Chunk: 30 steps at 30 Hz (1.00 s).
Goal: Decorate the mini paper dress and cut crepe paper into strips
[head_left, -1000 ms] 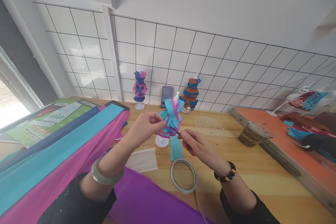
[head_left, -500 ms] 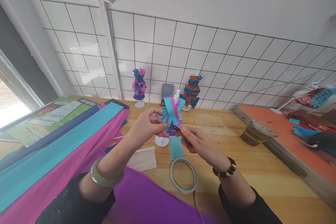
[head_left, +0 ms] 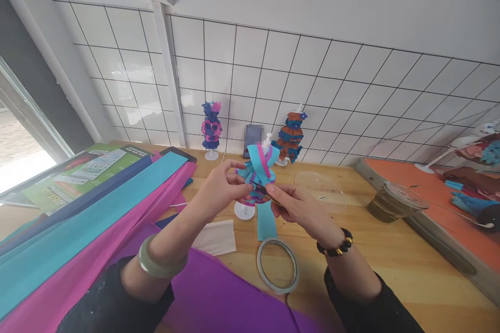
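Note:
A miniature dress form on a white round base (head_left: 245, 211) stands in the middle, wearing a turquoise, pink and purple crepe-paper dress (head_left: 258, 158). My left hand (head_left: 226, 184) pinches the dress's turquoise paper at its left side, thumb and fingers close together. From the right, my right hand (head_left: 292, 200) grips what look like small dark scissors (head_left: 260, 186), their tips against the front of the dress near my left fingertips. Most of the handle is hidden in my palm. Below the base lies a turquoise paper strip (head_left: 266, 222).
A tape roll (head_left: 277, 265) and a white sheet (head_left: 215, 237) lie in front. Turquoise paper (head_left: 117, 203) and purple paper (head_left: 226, 296) spread leftward. Behind stand a phone (head_left: 253, 138) and two dressed forms (head_left: 211, 127) (head_left: 290, 138). A lidded cup (head_left: 394, 203) sits right, beside an orange surface (head_left: 398, 169).
The whole view has shifted slightly, so things sit a little further right. My right hand has tilted a little at the dress; my left hand keeps its pinch.

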### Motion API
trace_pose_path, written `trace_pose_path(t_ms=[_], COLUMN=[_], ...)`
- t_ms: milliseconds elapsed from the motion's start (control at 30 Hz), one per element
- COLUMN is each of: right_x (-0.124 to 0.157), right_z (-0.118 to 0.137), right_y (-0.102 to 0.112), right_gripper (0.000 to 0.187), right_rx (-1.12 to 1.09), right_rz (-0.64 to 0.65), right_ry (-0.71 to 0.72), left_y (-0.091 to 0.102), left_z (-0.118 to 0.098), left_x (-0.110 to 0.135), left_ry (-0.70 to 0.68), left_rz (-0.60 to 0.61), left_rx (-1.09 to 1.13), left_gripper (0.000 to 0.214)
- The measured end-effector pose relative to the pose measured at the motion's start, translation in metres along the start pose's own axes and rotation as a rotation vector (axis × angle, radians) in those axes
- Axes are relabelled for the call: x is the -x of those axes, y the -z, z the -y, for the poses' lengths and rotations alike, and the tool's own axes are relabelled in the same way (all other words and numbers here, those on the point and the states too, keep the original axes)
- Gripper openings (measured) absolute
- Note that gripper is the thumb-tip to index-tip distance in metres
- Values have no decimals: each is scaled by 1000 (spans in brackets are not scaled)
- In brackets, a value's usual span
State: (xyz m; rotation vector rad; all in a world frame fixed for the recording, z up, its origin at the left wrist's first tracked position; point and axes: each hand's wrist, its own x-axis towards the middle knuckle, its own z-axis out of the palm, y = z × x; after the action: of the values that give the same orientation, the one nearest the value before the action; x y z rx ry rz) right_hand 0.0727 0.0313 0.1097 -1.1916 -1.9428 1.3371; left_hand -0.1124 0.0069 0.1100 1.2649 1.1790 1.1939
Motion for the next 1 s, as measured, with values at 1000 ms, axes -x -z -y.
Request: trace_pose_path(t_ms=[1000], right_x=[-8], right_z=[-11], right_y=[1], right_gripper=[46], right_rx=[-35], right_rz=[-81], right_ry=[25], left_y=[0], left_z=[1], left_x=[-1], left_ry=[-3], left_rz=[35], left_rx=[13], left_gripper=[53])
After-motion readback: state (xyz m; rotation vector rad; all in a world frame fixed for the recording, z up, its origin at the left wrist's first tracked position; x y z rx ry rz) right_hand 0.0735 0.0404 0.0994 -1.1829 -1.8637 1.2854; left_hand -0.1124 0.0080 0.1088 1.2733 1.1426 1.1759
